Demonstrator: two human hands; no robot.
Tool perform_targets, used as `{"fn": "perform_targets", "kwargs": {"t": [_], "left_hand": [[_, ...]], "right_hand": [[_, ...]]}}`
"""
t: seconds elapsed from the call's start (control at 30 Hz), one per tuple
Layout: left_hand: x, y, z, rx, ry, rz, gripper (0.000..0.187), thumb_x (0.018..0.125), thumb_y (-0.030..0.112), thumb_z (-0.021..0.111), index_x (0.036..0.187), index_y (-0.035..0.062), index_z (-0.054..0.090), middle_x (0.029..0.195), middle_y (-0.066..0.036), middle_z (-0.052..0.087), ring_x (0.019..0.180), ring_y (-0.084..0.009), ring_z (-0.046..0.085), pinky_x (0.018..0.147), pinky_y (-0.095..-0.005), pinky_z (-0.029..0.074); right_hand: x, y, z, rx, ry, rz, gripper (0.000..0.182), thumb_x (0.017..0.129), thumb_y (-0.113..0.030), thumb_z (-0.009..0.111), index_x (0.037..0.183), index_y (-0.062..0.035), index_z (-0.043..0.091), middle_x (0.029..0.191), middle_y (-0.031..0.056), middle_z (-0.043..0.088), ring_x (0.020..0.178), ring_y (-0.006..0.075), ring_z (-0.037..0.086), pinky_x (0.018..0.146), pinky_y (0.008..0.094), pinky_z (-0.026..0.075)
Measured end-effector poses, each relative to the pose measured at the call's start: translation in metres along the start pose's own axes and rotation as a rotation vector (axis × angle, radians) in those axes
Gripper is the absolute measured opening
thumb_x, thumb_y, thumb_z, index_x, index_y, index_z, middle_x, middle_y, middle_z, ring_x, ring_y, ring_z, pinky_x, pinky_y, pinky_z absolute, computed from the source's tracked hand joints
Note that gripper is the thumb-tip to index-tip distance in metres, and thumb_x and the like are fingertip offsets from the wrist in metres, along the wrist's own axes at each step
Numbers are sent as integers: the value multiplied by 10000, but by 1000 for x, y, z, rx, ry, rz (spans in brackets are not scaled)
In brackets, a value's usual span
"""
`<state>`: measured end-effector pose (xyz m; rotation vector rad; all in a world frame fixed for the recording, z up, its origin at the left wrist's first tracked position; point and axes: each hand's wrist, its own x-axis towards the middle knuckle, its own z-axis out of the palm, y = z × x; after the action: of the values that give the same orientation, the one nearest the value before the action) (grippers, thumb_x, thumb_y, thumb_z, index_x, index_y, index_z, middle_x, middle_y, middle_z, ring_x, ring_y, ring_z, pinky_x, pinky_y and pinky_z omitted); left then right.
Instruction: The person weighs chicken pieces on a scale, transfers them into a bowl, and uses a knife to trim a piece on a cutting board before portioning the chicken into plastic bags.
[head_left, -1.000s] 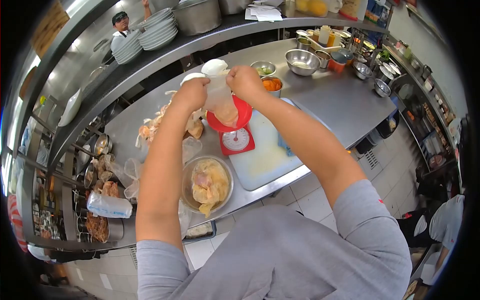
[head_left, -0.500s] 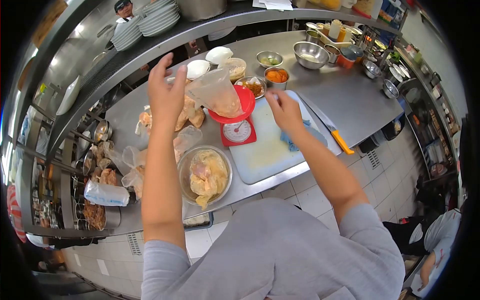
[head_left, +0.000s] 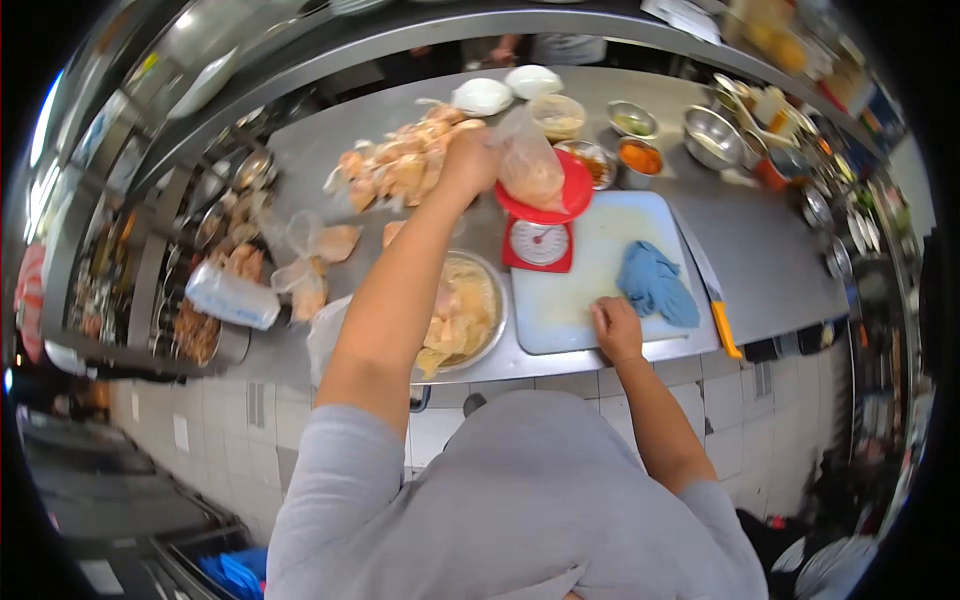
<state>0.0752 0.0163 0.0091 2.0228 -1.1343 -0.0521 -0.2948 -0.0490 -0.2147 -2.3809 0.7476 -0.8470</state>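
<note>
My left hand (head_left: 470, 160) is at the upper left side of a clear plastic bag of raw meat (head_left: 530, 175), its fingers closed at the bag's edge and partly blurred. The bag rests on the red pan of a kitchen scale (head_left: 540, 243), whose white dial faces me. My right hand (head_left: 615, 328) is curled at the near edge of the white cutting board (head_left: 560, 310), with nothing visible in it. Beside it on the board lies a crumpled blue cloth (head_left: 655, 285). A metal bowl (head_left: 497, 330) holding yellowish marinated meat stands below my left forearm, which partly covers it.
Bagged meat pieces (head_left: 400, 165) are heaped at the back left, with more bags (head_left: 310, 265) nearer. A knife with a yellow handle (head_left: 725, 328) lies along the board's right side. Metal bowls (head_left: 712, 135) and white dishes (head_left: 482, 97) line the back. A shelf overhangs the table.
My left hand has gone from open and raised to closed at the bag's edge. My right hand has drawn back toward me onto the board's near edge. The view has shifted left.
</note>
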Motion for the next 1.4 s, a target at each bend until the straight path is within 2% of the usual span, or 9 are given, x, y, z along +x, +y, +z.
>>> {"fn": "perform_targets", "kwargs": {"t": [0.33,0.5,0.7,0.83,0.9,1.2,1.33,1.37,1.4], "left_hand": [[-76,-72,-182,246,158,-247,292,946,274,730,1048,5,777,877,-134,763,809,-247,708,774,-381,545],[-120,-175,-145,869,9,-322,315,942,315,670,1053,47,793,1122,-236,748,1031,-421,709,930,-510,566],[-112,-172,-25,289,20,-63,571,934,371,719,1422,81,655,1510,-225,570,1433,-382,498,1199,-431,392],[-100,-218,25,267,43,67,503,929,311,726,1372,78,682,1382,-250,655,1307,-393,610,1113,-467,472],[-82,-224,5,429,-296,-317,338,939,186,651,1247,62,716,1237,-275,707,1180,-442,671,1007,-498,550],[-137,-214,-115,756,485,127,267,828,57,634,1069,59,749,912,-204,726,858,-430,689,808,-523,553],[-204,-163,-42,581,-587,-324,329,936,211,656,1199,23,713,1028,-233,755,982,-418,723,897,-512,563],[-254,-145,-21,446,-255,171,391,915,242,657,1241,30,699,1078,-265,746,1050,-434,717,958,-507,561],[-270,-128,-1,461,-413,-110,409,898,258,673,1233,26,705,1101,-276,738,1076,-435,710,972,-508,556]], "right_hand": [[3,-1,6,-69,30,-58,128,959,-192,709,984,-68,696,888,154,654,833,392,628,743,493,506],[5,2,9,-81,32,-56,120,961,-183,705,974,-65,689,878,152,649,824,391,625,734,493,499],[2,-1,11,-92,40,-87,104,961,-154,704,974,-53,684,861,164,643,797,391,620,714,492,498],[5,-3,10,-90,29,-60,107,964,-153,704,986,-49,689,861,168,644,794,392,623,710,490,500],[4,-3,8,-100,18,-66,109,965,-155,705,991,-49,691,862,167,645,797,392,626,711,489,502],[4,-1,9,-100,43,-75,121,961,-173,710,996,-58,693,902,162,657,821,399,631,723,490,509],[3,-2,8,-109,44,-77,120,958,-172,711,994,-58,694,906,163,660,824,400,633,728,490,512],[3,-1,9,-98,58,-87,120,958,-172,711,988,-58,695,906,162,660,825,400,633,728,489,512],[4,-1,9,-86,72,-98,120,957,-173,712,982,-57,695,906,161,660,826,400,633,729,489,513]]}}
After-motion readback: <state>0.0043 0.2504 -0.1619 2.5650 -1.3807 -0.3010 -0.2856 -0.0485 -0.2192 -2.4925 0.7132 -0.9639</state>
